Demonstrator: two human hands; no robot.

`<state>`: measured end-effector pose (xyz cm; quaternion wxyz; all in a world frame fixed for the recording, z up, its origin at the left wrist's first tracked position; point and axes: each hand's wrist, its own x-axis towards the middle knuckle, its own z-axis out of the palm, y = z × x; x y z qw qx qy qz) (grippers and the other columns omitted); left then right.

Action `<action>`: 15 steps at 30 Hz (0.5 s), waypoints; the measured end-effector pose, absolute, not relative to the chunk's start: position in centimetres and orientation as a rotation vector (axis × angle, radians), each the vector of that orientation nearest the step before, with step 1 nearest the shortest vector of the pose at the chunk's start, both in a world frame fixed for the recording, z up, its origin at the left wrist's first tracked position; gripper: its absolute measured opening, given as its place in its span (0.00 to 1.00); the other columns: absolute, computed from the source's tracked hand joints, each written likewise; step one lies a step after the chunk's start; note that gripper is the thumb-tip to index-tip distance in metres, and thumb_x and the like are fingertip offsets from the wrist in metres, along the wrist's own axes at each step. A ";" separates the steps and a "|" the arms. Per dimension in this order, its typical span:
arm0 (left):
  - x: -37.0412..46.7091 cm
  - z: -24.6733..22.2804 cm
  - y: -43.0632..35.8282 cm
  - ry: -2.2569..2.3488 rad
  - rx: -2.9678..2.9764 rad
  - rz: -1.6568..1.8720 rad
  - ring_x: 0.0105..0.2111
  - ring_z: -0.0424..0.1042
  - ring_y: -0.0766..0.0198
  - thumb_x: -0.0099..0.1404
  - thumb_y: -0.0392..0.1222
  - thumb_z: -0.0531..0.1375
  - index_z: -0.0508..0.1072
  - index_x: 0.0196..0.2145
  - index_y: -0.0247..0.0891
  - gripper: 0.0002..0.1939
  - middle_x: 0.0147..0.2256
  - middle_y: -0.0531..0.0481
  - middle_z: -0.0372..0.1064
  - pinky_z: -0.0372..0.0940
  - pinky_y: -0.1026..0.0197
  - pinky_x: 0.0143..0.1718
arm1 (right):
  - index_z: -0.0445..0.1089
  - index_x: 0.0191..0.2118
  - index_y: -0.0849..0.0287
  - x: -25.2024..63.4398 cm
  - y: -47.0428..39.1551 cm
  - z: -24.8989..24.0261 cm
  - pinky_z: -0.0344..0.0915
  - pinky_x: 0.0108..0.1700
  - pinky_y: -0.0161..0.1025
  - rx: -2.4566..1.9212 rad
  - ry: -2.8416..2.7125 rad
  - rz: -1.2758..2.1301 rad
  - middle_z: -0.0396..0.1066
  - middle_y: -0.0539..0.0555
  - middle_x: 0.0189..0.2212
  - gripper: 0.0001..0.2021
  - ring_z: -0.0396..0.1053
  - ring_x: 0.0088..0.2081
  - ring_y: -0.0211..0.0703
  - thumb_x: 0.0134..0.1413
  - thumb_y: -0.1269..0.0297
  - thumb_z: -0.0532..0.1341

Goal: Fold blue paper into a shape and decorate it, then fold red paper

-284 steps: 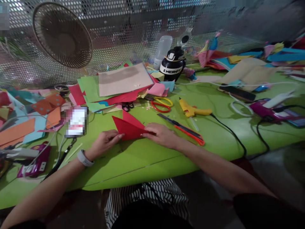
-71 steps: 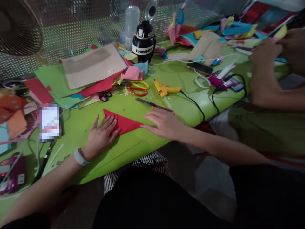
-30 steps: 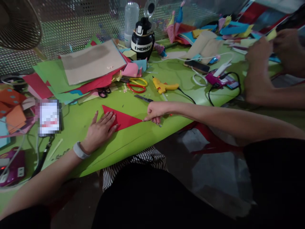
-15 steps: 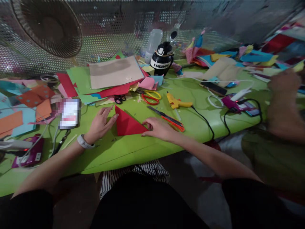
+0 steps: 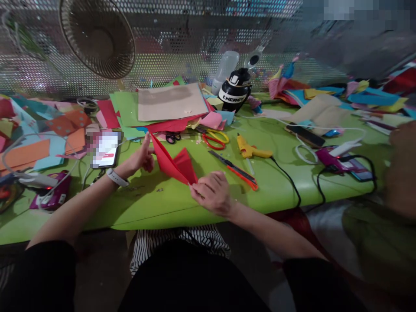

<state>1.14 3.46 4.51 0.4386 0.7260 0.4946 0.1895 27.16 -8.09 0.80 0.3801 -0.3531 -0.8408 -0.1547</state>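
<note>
A folded sheet of red paper stands partly opened above the green table, its layers spread apart. My right hand has its fingers curled and pinches the paper's lower right corner. At the paper's left edge is my left hand, one finger stretched up beside the top left corner and the other fingers loosely bent. Whether that fingertip touches the paper is hard to tell. A white band circles my left wrist. Just right of the paper lies an orange-handled cutter knife.
Behind lie yellow-and-red scissors, a yellow glue gun, stacked paper sheets and a black bottle. A phone and a purple power strip are at left. Another person's arm is at right.
The red paper was a flat triangle on the table; now it is raised and its layers have parted. My right fingers have curled tighter, and my left hand has turned, one finger pointing up.
</note>
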 end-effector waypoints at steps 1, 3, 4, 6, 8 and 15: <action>0.9 4.6 3.8 1.215 1.701 0.418 0.19 0.72 0.57 0.63 0.74 0.22 0.78 0.39 0.30 0.57 0.20 0.38 0.72 0.67 0.58 0.22 | 0.69 0.31 0.54 27.0 -8.2 0.7 0.59 0.39 0.43 -0.890 -2.171 -0.403 0.70 0.49 0.28 0.06 0.66 0.29 0.38 0.58 0.72 0.63; 0.7 4.8 4.1 1.137 1.501 0.310 0.23 0.76 0.54 0.62 0.77 0.27 0.78 0.43 0.31 0.55 0.25 0.36 0.76 0.70 0.56 0.25 | 0.70 0.33 0.52 26.7 -8.3 0.5 0.59 0.40 0.44 -0.884 -2.246 -0.359 0.70 0.48 0.29 0.06 0.66 0.30 0.38 0.58 0.72 0.63; 0.7 4.9 4.1 1.086 1.482 0.286 0.27 0.78 0.53 0.63 0.77 0.31 0.78 0.45 0.32 0.52 0.29 0.35 0.78 0.71 0.55 0.27 | 0.70 0.35 0.51 26.5 -8.4 0.5 0.59 0.40 0.44 -0.868 -2.288 -0.330 0.71 0.48 0.29 0.07 0.67 0.31 0.38 0.59 0.72 0.63; 1.0 5.0 3.8 1.006 1.536 0.295 0.33 0.80 0.51 0.66 0.74 0.40 0.78 0.46 0.36 0.43 0.36 0.36 0.80 0.73 0.52 0.32 | 0.71 0.37 0.49 26.0 -8.5 0.4 0.59 0.41 0.43 -0.789 -2.351 -0.298 0.72 0.48 0.31 0.08 0.68 0.33 0.38 0.59 0.73 0.62; 1.3 4.9 3.6 0.990 1.600 0.352 0.36 0.80 0.52 0.66 0.69 0.49 0.78 0.46 0.40 0.33 0.41 0.38 0.80 0.73 0.51 0.35 | 0.71 0.38 0.50 25.5 -8.5 0.4 0.59 0.42 0.43 -0.673 -2.359 -0.334 0.72 0.47 0.32 0.07 0.68 0.34 0.37 0.59 0.72 0.62; 0.4 5.1 3.9 0.895 1.571 0.315 0.33 0.79 0.56 0.63 0.53 0.62 0.76 0.50 0.43 0.21 0.42 0.42 0.80 0.73 0.54 0.34 | 0.70 0.47 0.54 26.8 -6.1 1.7 0.63 0.47 0.49 -0.828 -2.121 -0.145 0.73 0.55 0.40 0.14 0.70 0.42 0.48 0.57 0.57 0.63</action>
